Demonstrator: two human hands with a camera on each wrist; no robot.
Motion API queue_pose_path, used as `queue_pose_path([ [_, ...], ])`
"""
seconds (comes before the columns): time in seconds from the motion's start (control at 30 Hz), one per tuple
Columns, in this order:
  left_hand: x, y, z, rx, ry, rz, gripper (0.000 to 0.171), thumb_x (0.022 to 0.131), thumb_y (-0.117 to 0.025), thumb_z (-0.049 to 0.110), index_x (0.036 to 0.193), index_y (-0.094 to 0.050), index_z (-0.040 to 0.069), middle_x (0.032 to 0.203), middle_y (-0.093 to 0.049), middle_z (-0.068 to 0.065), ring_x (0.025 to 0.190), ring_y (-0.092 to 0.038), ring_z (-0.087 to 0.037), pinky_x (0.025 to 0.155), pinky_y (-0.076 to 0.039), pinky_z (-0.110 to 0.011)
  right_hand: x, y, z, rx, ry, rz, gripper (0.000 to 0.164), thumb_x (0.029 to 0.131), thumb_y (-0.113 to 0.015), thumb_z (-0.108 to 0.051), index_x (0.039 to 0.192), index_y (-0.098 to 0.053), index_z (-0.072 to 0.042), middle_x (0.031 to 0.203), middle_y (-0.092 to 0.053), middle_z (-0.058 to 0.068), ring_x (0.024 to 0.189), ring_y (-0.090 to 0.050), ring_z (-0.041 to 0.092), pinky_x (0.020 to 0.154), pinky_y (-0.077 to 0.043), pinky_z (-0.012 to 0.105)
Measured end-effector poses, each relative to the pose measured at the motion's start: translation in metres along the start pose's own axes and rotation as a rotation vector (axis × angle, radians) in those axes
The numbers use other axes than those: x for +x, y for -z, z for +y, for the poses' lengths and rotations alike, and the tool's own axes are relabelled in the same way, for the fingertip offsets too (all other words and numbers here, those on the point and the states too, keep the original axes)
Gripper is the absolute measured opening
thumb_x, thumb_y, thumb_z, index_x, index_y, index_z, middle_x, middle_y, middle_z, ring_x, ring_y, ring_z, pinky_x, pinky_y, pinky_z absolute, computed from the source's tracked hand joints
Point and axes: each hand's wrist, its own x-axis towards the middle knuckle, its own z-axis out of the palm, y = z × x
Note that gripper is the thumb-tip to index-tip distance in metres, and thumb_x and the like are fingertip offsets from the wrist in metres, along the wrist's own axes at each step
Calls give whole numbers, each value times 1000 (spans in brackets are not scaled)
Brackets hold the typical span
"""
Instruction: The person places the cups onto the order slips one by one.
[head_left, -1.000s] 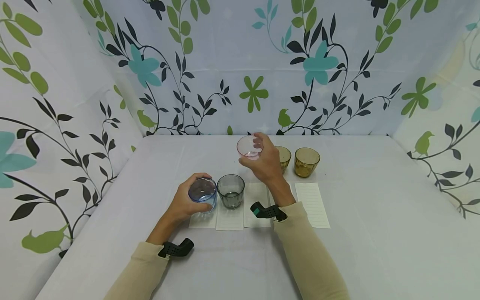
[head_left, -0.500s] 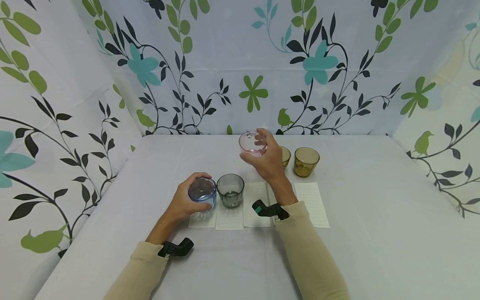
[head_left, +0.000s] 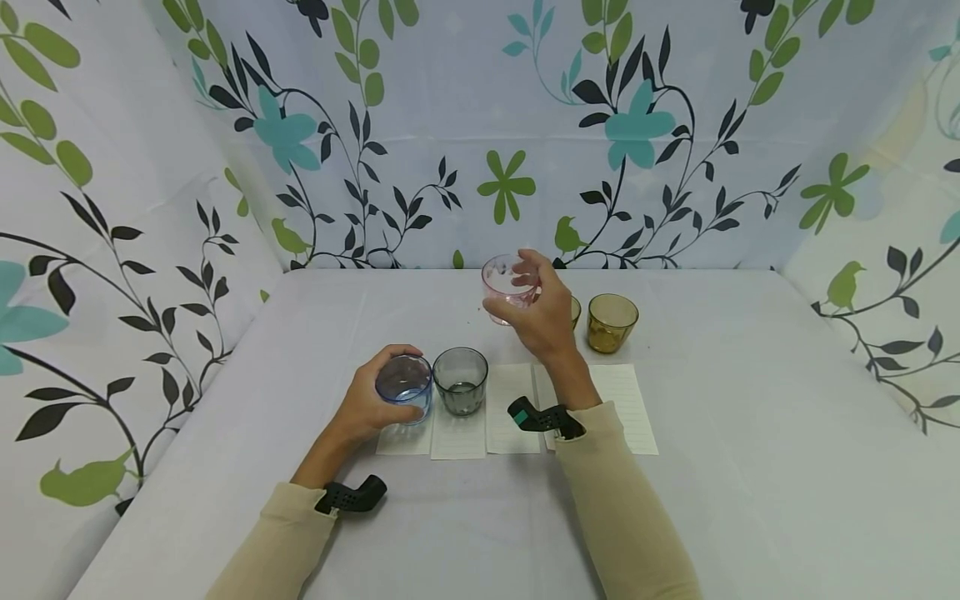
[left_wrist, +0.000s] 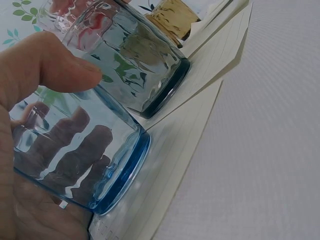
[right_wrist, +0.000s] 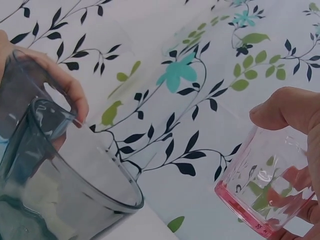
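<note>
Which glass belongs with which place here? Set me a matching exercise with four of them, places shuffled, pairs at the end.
Glasses
1. Blue glass
2. Grey glass
3. Pink glass
4. Rightmost amber glass

Places
A. Standing beyond the paper strips
B. Raised in the right hand
C. Standing on a paper strip, held by neither hand
D. Gripped by the left hand

Pairs: 1-D, 2-C, 3-B, 4-A

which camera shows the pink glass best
The right wrist view: the pink glass appears largest there, its side and deeper pink base plain. The head view shows it small, in the right hand; the left wrist view shows only part, beyond the grey glass.
</note>
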Motion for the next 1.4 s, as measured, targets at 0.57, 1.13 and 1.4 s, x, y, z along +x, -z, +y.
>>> queue_pose_path([
  [0.57, 0, 0, 2, 5, 5, -1, 80, 64, -80, -5, 138, -51, 3, 128, -61, -12, 116, -58, -34, 100, -45, -57, -3, 7, -13, -7, 62, 44, 74, 76, -84, -15, 142, -51, -5, 125, -63, 17, 114, -58, 24, 91, -50, 47],
  [1.13, 0, -1, 0, 0, 5, -7, 81, 65, -80, -4, 139, -49, 2, 128, -60, -13, 117, -58, -35, 99, -45, -57, -8, 14, -22, 41, 86, 32, 68, 74, -84, -10, 135, -55, -4, 119, -65, 17, 110, -59, 25, 88, -55, 46],
  [1.4, 1, 0, 1, 3, 6, 1, 80, 65, -80, -5, 139, -50, 2, 129, -61, -13, 117, -57, -35, 100, -45, -57, -8, 17, -23, 23, 93, 1, 68, 73, -84, -8, 134, -55, -2, 115, -64, 13, 106, -60, 26, 82, -57, 41],
])
